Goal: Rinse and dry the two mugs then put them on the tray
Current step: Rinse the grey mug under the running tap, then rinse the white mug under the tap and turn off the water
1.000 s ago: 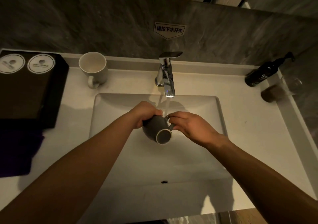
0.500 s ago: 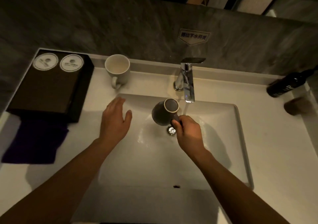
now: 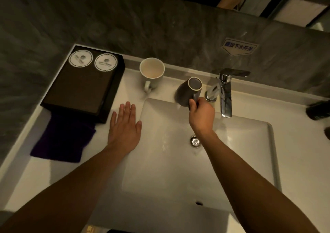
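Observation:
My right hand (image 3: 201,113) grips the handle of a dark grey mug (image 3: 187,92), holding it upright at the sink's back rim, left of the faucet (image 3: 225,93). A white mug (image 3: 151,73) stands on the counter behind the basin, just left of the grey one. My left hand (image 3: 125,125) is flat with fingers spread, holding nothing, over the counter at the basin's left edge. The black tray (image 3: 80,93) lies at the back left with two round white coasters (image 3: 92,61) on it. A dark purple cloth (image 3: 62,141) lies in front of the tray.
The white basin (image 3: 241,161) has a metal drain (image 3: 195,141) in its middle. Water seems to run from the faucet spout. A dark bottle (image 3: 317,111) lies at the right edge. A grey stone wall with a sticker rises behind the counter.
My left hand has let go of the grey mug and moved left to the counter. My right hand has carried the mug from under the water up to the back rim.

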Available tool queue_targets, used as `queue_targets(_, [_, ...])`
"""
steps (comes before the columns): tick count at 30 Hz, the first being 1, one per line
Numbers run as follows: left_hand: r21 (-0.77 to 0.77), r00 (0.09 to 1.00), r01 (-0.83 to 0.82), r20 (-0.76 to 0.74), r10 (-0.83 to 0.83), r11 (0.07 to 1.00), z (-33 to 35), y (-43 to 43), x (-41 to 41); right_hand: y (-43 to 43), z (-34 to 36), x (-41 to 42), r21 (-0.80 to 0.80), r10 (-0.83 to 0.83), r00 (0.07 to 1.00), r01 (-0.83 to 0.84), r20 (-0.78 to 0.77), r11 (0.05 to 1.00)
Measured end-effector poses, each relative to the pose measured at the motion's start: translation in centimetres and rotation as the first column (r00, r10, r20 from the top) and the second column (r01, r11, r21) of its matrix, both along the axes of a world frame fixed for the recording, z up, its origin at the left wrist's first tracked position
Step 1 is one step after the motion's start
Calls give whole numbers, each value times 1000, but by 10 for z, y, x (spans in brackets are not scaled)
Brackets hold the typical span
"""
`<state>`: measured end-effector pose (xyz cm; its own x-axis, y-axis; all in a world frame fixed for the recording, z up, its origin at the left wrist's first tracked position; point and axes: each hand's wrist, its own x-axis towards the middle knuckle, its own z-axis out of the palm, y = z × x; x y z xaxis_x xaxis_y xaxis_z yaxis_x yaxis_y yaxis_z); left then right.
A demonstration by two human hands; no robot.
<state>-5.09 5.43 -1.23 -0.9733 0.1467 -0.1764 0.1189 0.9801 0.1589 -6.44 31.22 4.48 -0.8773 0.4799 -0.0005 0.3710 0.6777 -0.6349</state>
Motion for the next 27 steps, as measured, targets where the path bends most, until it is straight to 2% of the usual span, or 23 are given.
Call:
queue_targets(9, [-10, 1000, 0, -13, 0, 1000, -4, -2, -1, -1, 0, -30, 18, -19, 999, 18, 34, 1000])
queue_targets(13, [-17, 1000, 8, -19, -8, 1000, -5, -3, 0, 3, 1, -34, -22, -38, 997, 40, 67, 999])
queue_targets(17, [-7, 1000, 7, -13, -8, 1000, -7, -3, -1, -12, 17, -20, -32, -132, 989, 130, -70, 991])
queue_targets(19, [1, 1000, 12, 0, -12, 1000, -7, -3, -2, -30, 23, -13, -31, -91, 981, 87, -169, 996])
queue_targets(20, [4, 1000, 16, 10, -16, 1000, -7, -4, -3, -42, 23, -12, -64, -33, 983, 22, -178, 998])
queue_targets(22, [6, 999, 26, 25, -26, 1000, -5, -6, -4, -67, 20, -18, -230, 62, 992, -86, -110, 969])
queue_targets(24, [0, 999, 39, 29, -39, 999, -3, -7, -4, -89, 15, -29, -431, 72, 997, -78, -31, 899])
queue_targets(25, [-4, 999, 44, 28, -44, 999, -3, -8, -4, -99, 13, -35, -475, 68, 997, -69, -19, 877])
queue_targets(27, [-7, 999, 48, 12, -47, 999, -4, -8, -4, -115, 9, -44, -459, 76, 997, -81, -30, 885])
